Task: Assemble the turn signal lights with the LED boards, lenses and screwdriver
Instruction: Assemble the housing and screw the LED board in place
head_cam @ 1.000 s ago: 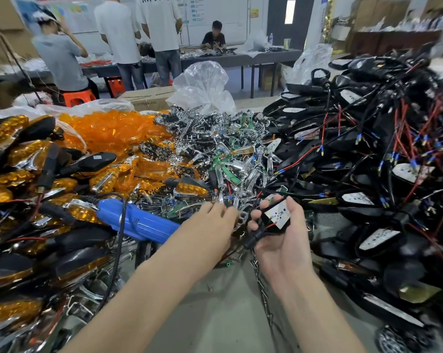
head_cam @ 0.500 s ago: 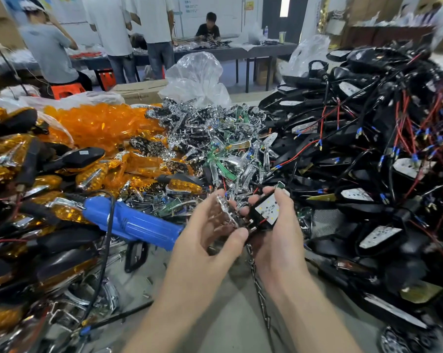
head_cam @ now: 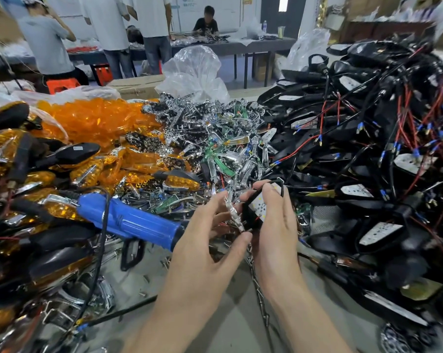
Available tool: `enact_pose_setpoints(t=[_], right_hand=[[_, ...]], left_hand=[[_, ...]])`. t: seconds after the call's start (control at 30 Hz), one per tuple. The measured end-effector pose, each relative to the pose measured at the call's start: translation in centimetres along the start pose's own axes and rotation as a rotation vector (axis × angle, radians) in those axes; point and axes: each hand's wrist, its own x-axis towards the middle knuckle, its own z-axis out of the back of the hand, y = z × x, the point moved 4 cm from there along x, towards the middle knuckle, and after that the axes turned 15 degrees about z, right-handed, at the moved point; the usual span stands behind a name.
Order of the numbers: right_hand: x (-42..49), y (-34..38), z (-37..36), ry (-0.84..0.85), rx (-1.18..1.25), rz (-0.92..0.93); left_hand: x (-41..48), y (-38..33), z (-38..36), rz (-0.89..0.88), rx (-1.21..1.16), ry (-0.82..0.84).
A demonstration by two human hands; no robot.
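Observation:
My right hand (head_cam: 276, 233) grips a black turn signal housing (head_cam: 251, 215) with a white LED board (head_cam: 260, 203) showing in it. My left hand (head_cam: 205, 250) pinches a chrome reflector strip (head_cam: 233, 212) between thumb and fingers, right against the housing's left edge. A blue electric screwdriver (head_cam: 128, 220) lies on the table just left of my left hand. Orange lenses (head_cam: 95, 118) are heaped at the back left. A pile of chrome reflectors (head_cam: 215, 138) lies in the middle.
A tall heap of black housings with red and black wires (head_cam: 368, 149) fills the right side. Finished orange-lensed lights (head_cam: 24, 189) are stacked at the left. Loose screws (head_cam: 144, 278) and a chain (head_cam: 258, 289) lie on the grey table. People stand at tables behind.
My left hand picked a chrome reflector from the pile and brought it beside the housing. My right hand turned the housing more upright and drew it nearer.

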Motion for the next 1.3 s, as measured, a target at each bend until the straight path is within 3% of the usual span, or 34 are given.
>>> enact_pose_setpoints(t=[0.2, 0.47, 0.6, 0.8, 1.03, 1.3], right_hand=[[-0.3, 0.2, 0.1, 0.062, -0.167, 0.094], [-0.4, -0.4, 0.4, 0.066, -0.243, 0.09], [-0.2, -0.6, 0.4, 0.098, -0.203, 0.025], [-0.2, -1.2, 1.1, -0.028, -0.108, -0.091], [-0.3, -1.6, 0.9, -0.184, 0.022, -0.278], [-0.1, -1.3, 1.5, -0.161, 0.221, -0.404]], left_hand=[[0.1, -0.8, -0.2, -0.009, 0.03, -0.022], [0.4, -1.5, -0.8, -0.005, 0.171, -0.083], [0.5, -1.4, -1.2, -0.008, 0.192, -0.138], [0.2, -1.5, -1.8, -0.012, 0.089, -0.158], [-0.1, -1.9, -2.1, -0.144, 0.204, -0.247], [-0.6, -1.5, -3.0, -0.261, 0.402, -0.208]])
